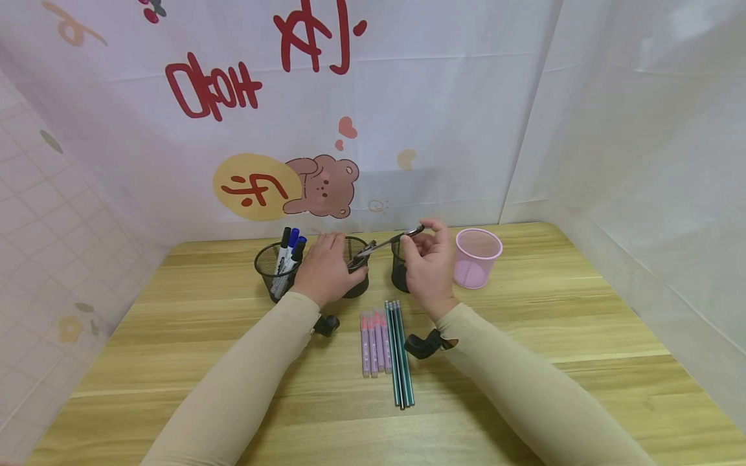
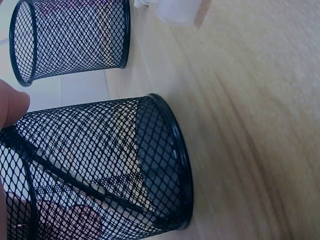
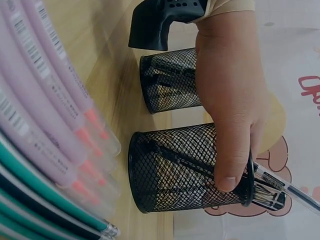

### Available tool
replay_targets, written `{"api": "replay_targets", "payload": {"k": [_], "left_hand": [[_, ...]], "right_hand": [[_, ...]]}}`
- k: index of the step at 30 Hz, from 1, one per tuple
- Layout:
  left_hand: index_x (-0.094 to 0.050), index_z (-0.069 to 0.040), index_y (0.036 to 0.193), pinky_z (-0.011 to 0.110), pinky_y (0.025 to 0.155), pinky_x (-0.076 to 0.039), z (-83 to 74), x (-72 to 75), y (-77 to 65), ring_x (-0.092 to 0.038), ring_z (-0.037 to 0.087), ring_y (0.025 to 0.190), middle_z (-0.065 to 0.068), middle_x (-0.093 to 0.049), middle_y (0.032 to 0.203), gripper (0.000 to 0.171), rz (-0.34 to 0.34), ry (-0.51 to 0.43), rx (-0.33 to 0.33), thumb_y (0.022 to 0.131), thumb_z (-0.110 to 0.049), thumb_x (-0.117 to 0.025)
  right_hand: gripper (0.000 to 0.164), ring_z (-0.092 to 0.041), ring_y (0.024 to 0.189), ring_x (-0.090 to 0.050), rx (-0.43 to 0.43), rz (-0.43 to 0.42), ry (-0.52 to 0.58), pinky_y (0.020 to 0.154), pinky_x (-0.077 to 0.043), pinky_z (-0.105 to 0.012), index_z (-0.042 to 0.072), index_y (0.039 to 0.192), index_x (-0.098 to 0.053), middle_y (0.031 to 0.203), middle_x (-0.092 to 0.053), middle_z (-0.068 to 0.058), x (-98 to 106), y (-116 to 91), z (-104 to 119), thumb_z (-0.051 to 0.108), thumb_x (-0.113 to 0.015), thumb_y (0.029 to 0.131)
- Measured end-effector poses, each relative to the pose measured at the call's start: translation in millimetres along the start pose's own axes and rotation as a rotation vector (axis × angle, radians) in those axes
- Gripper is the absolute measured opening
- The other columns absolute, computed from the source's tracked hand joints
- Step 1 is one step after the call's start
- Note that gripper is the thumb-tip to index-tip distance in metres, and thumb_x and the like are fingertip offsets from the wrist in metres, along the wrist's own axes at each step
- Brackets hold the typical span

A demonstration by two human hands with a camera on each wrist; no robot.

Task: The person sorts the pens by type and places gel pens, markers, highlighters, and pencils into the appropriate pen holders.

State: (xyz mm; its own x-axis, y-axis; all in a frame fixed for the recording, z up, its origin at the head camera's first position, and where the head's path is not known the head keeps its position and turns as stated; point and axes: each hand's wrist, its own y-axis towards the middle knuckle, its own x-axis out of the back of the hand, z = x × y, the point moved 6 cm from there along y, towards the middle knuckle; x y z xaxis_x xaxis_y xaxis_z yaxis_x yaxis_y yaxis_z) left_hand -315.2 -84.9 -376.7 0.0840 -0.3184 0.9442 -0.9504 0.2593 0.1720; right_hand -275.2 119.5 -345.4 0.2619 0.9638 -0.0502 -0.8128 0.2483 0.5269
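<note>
My left hand (image 1: 329, 268) grips a black mesh pen cup (image 1: 357, 286) near its rim, the thumb (image 3: 229, 170) along its near side. Inside that cup leans a dark pen (image 2: 80, 182), its clip end showing past the rim in the right wrist view. Between the thumb and fingers of my right hand (image 1: 430, 268) is a pen (image 1: 381, 245) with a clear barrel and a dark end. It slants down to the left, its lower end at the mouth of the gripped cup. Partly behind the right hand stands another black mesh cup (image 1: 399, 275).
Left of the hands, a black mesh cup (image 1: 265, 270) holds several black and blue markers (image 1: 285, 255). A pink mesh cup (image 1: 478, 259) stands at right. Several lilac pens (image 1: 373, 346) with clear caps and teal pencils (image 1: 399, 356) lie on the wooden table (image 1: 233, 401) between the forearms.
</note>
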Motion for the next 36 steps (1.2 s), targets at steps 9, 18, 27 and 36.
{"api": "replay_targets", "payload": {"k": [9, 18, 27, 36], "left_hand": [[-0.039, -0.001, 0.159, 0.049, 0.132, -0.022, 0.3, -0.3, 0.6, -0.03, 0.037, 0.159, 0.019, -0.04, 0.165, 0.093, -0.001, 0.007, 0.003, 0.094, -0.063, -0.063], [-0.041, -0.001, 0.157, 0.048, 0.132, -0.023, 0.4, -0.2, 2.2, -0.035, 0.038, 0.156, 0.019, -0.044, 0.162, 0.09, -0.017, 0.004, -0.01, 0.094, -0.06, -0.066], [-0.042, -0.001, 0.157, 0.045, 0.133, -0.02, 0.9, -0.9, 2.5, -0.036, 0.035, 0.156, 0.017, -0.046, 0.161, 0.09, -0.021, 0.005, -0.008, 0.094, -0.061, -0.066], [-0.042, -0.001, 0.156, 0.046, 0.133, -0.021, 0.9, -0.9, 1.9, -0.036, 0.036, 0.155, 0.018, -0.046, 0.16, 0.089, -0.023, -0.005, -0.008, 0.094, -0.059, -0.067]], "right_hand": [[0.035, -0.004, 0.066, -0.056, -0.01, 0.034, -0.012, 0.061, -0.047, -0.018, 0.0, 0.131, -0.049, 0.092, -0.068, -0.026, -7.7, -2.7, -4.5, -0.001, -0.065, 0.1], [0.034, -0.003, 0.068, -0.057, 0.015, 0.026, -0.074, 0.062, -0.046, -0.017, -0.001, 0.13, -0.052, 0.093, -0.069, -0.025, -13.8, -5.4, -6.2, -0.001, -0.067, 0.099], [0.032, -0.004, 0.069, -0.058, -0.036, 0.022, -0.151, 0.059, -0.045, -0.017, 0.002, 0.128, -0.055, 0.093, -0.072, -0.022, -18.7, -8.8, -11.2, 0.005, -0.069, 0.1], [0.027, -0.009, 0.066, -0.06, -0.063, 0.032, -0.216, 0.06, -0.047, -0.019, 0.005, 0.124, -0.061, 0.089, -0.074, -0.017, -25.2, -11.9, -12.2, 0.006, -0.07, 0.099]]}}
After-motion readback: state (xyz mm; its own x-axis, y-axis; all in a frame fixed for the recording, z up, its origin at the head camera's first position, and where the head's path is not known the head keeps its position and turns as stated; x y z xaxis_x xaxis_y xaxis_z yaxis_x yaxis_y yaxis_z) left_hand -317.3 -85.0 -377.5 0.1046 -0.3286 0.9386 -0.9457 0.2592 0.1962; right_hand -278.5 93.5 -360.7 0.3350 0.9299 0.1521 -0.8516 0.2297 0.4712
